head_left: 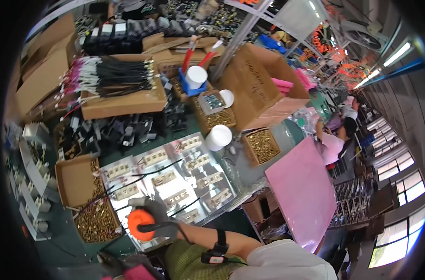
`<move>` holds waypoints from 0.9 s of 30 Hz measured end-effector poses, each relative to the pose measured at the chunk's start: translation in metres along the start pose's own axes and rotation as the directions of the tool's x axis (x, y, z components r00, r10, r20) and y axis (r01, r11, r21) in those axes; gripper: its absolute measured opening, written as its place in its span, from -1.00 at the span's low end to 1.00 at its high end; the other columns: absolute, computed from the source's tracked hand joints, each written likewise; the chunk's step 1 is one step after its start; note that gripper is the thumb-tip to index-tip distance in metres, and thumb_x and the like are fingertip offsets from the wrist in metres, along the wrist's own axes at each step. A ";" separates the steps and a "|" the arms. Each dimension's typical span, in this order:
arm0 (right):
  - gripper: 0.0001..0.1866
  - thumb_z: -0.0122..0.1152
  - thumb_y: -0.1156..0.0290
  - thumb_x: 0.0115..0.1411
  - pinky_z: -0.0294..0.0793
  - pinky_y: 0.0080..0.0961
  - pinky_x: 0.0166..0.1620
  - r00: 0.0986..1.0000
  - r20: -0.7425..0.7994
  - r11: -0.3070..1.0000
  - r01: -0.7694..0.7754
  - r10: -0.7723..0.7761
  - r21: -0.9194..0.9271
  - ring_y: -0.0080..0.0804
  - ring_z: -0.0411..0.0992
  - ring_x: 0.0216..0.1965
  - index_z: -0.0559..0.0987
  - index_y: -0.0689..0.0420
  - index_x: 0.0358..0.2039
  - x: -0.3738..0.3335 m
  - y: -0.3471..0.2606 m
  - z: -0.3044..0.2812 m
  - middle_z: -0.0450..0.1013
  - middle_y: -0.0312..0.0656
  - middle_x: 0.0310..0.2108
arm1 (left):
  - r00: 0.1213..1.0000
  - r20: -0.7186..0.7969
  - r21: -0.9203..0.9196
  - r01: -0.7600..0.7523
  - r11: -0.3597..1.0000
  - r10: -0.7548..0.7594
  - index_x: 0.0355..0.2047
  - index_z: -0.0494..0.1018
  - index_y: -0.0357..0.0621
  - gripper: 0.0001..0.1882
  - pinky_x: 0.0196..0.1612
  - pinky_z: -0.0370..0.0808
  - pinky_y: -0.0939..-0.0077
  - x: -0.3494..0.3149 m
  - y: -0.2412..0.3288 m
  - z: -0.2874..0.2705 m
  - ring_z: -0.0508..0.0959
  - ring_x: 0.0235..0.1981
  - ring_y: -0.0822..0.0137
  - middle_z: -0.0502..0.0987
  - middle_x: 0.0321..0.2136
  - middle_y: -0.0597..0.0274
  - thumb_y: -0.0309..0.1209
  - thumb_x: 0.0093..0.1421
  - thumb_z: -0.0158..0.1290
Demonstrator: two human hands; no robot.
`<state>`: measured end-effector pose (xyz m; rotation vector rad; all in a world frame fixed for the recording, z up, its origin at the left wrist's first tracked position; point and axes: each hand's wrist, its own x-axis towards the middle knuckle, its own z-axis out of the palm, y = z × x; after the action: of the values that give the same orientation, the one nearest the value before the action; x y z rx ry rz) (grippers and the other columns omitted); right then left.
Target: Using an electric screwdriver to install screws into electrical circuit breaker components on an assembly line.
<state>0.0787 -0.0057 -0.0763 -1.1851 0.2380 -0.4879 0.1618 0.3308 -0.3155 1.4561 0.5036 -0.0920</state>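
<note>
The right hand [160, 213], in a gray glove, is clamped on an orange-ended tool [138, 220]. A black cord [163, 226] leads from the orange end and runs back past the wrist. The tool is located at the near edge of a shiny metal panel [155, 193], just beside a heap of small brass-colored parts [96, 221] in a cardboard box. Light-colored blocks (each with a row of small openings) lie on the panel in rows. The left hand cannot be made out with certainty at the lower edge; whether its fingers are spread or closed cannot be told. A white tub [219, 137] stands near the panel's far right corner.
</note>
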 end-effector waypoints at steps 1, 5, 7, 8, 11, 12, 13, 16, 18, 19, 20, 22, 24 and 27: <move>-0.55 0.27 0.31 -0.08 0.40 -0.49 -0.20 0.993 0.115 0.978 0.050 -0.027 -0.204 -0.38 0.39 -0.28 0.37 0.19 -0.18 0.003 0.005 -0.007 0.38 -0.19 -0.28 | 0.992 0.034 0.117 -0.124 0.985 0.121 -0.49 0.25 -0.04 -0.81 -0.47 0.22 0.65 -0.006 0.002 0.010 0.19 -0.54 0.56 0.17 -0.59 0.45 -0.31 0.25 -0.24; -0.65 0.18 0.44 -0.04 0.42 -0.52 -0.18 0.969 0.248 0.910 0.097 0.006 -0.402 -0.41 0.41 -0.26 0.39 0.13 -0.18 0.014 0.003 -0.014 0.39 -0.23 -0.30 | 0.935 0.086 0.350 -0.351 0.869 0.343 -0.42 0.27 -0.12 -0.86 -0.45 0.24 0.63 -0.023 0.008 0.035 0.20 -0.51 0.54 0.19 -0.57 0.40 -0.38 0.23 -0.23; -0.64 0.16 0.44 -0.01 0.42 -0.53 -0.18 0.942 0.327 0.851 0.234 -0.078 -0.470 -0.42 0.40 -0.25 0.37 0.12 -0.15 0.013 0.001 -0.010 0.38 -0.22 -0.27 | 0.906 0.067 0.417 -0.406 0.813 0.419 -0.39 0.27 -0.16 -0.88 -0.44 0.25 0.62 -0.029 0.015 0.022 0.20 -0.50 0.52 0.20 -0.56 0.38 -0.41 0.23 -0.23; -0.58 0.17 0.46 -0.04 0.41 -0.53 -0.16 0.945 0.312 0.933 0.022 0.098 -0.359 -0.43 0.39 -0.21 0.34 0.12 -0.11 0.015 0.001 -0.007 0.36 -0.22 -0.22 | 0.887 0.067 0.444 -0.437 0.782 0.457 -0.37 0.28 -0.18 -0.88 -0.43 0.25 0.61 -0.031 0.015 0.013 0.20 -0.49 0.52 0.20 -0.55 0.37 -0.43 0.22 -0.23; -0.50 0.16 0.50 0.00 0.35 -0.53 -0.01 0.927 0.347 0.988 -0.156 0.142 0.011 -0.45 0.31 -0.07 0.25 0.14 -0.01 0.007 0.012 -0.012 0.30 -0.20 -0.10 | 0.948 0.154 0.098 -0.295 0.950 0.279 -0.47 0.21 -0.07 -0.88 -0.48 0.21 0.67 -0.016 0.005 -0.015 0.18 -0.55 0.57 0.15 -0.61 0.43 -0.39 0.22 -0.20; -0.58 0.09 0.46 0.08 0.36 -0.47 -0.01 0.822 0.432 0.664 -0.560 0.372 0.496 -0.42 0.31 -0.06 0.27 0.16 -0.03 0.007 -0.011 -0.015 0.29 -0.20 -0.09 | 0.967 0.250 -0.236 0.009 0.972 0.052 -0.60 0.14 0.07 -0.76 -0.53 0.17 0.74 -0.012 0.014 -0.014 0.16 -0.62 0.64 0.09 -0.67 0.52 -0.31 0.22 -0.18; -0.64 0.02 0.42 0.14 0.36 -0.40 0.00 0.899 0.436 0.960 -0.164 0.050 0.227 -0.41 0.30 -0.06 0.28 0.15 -0.04 -0.004 0.051 -0.048 0.30 -0.19 -0.09 | 0.905 0.423 -0.353 0.110 0.929 0.053 -0.63 0.06 0.10 -0.72 -0.63 0.08 0.78 -0.014 0.016 -0.008 0.09 -0.68 0.65 0.03 -0.70 0.54 -0.34 0.21 -0.15; -0.68 0.05 0.47 0.09 0.44 -0.54 -0.35 0.944 0.144 0.867 -0.330 0.297 0.374 -0.44 0.37 -0.42 0.29 0.27 -0.15 -0.018 0.069 -0.088 0.37 -0.16 -0.38 | 0.924 0.361 -0.652 0.349 0.673 -0.129 -0.57 0.17 -0.02 -0.79 -0.67 0.08 0.78 -0.038 0.050 0.044 0.12 -0.69 0.62 0.07 -0.70 0.48 -0.37 0.16 -0.07; -0.39 0.22 0.64 -0.12 0.46 -0.54 -0.35 0.900 0.183 0.899 -0.419 0.395 0.125 -0.40 0.42 -0.41 0.20 0.20 -0.03 0.001 0.006 -0.051 0.42 -0.13 -0.45 | 0.945 0.188 -0.687 0.322 0.651 -0.269 -0.39 0.33 -0.13 -0.90 -0.56 0.20 0.71 -0.041 0.048 0.048 0.25 -0.61 0.55 0.29 -0.61 0.43 -0.37 0.15 -0.06; -0.35 0.25 0.64 -0.15 0.46 -0.55 -0.36 0.979 0.138 0.988 -0.156 0.152 0.018 -0.40 0.42 -0.43 0.19 0.18 -0.02 0.001 0.015 -0.045 0.42 -0.13 -0.46 | 0.947 0.125 -0.672 0.300 0.677 -0.296 -0.37 0.34 -0.14 -0.87 -0.54 0.23 0.68 -0.038 0.048 0.047 0.28 -0.58 0.52 0.32 -0.59 0.40 -0.36 0.16 -0.06; -0.31 0.28 0.63 -0.17 0.46 -0.55 -0.36 0.987 0.116 0.987 0.122 -0.110 -0.101 -0.41 0.43 -0.45 0.18 0.15 0.00 -0.001 0.021 -0.041 0.43 -0.12 -0.47 | 0.942 0.070 -0.657 0.292 0.695 -0.329 -0.34 0.35 -0.16 -0.85 -0.51 0.26 0.66 -0.037 0.044 0.041 0.31 -0.55 0.49 0.36 -0.56 0.37 -0.35 0.16 -0.07; -0.31 0.29 0.58 -0.15 0.46 -0.58 -0.38 0.963 0.188 0.969 0.216 -0.192 -0.117 -0.45 0.41 -0.52 0.16 0.17 0.01 0.009 0.016 -0.034 0.42 -0.14 -0.52 | 0.950 0.088 -0.644 0.283 0.711 -0.299 -0.34 0.35 -0.18 -0.83 -0.50 0.27 0.65 -0.041 0.047 0.030 0.32 -0.55 0.48 0.36 -0.56 0.35 -0.33 0.16 -0.07; -0.45 0.22 0.54 -0.04 0.44 -0.55 -0.37 0.933 0.234 0.943 0.307 -0.272 -0.127 -0.46 0.38 -0.52 0.17 0.17 -0.06 0.017 0.008 -0.016 0.39 -0.19 -0.52 | 0.953 0.127 -0.629 0.292 0.721 -0.275 -0.34 0.35 -0.19 -0.81 -0.49 0.28 0.65 -0.044 0.047 0.027 0.33 -0.54 0.46 0.36 -0.56 0.33 -0.32 0.16 -0.07; -0.44 0.23 0.38 0.00 0.35 -0.54 -0.45 0.942 0.261 0.939 0.270 -0.211 -0.213 -0.52 0.27 -0.56 0.14 0.11 -0.05 0.016 0.006 -0.017 0.32 -0.27 -0.48 | 0.962 0.129 -0.625 0.267 0.734 -0.241 -0.32 0.34 -0.21 -0.78 -0.50 0.27 0.65 -0.038 0.044 0.029 0.33 -0.53 0.45 0.36 -0.54 0.30 -0.29 0.16 -0.08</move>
<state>0.0869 -0.0252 -0.0870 -1.5139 -0.0563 -0.5383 0.1513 0.2992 -0.2592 0.7024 0.6270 -0.1503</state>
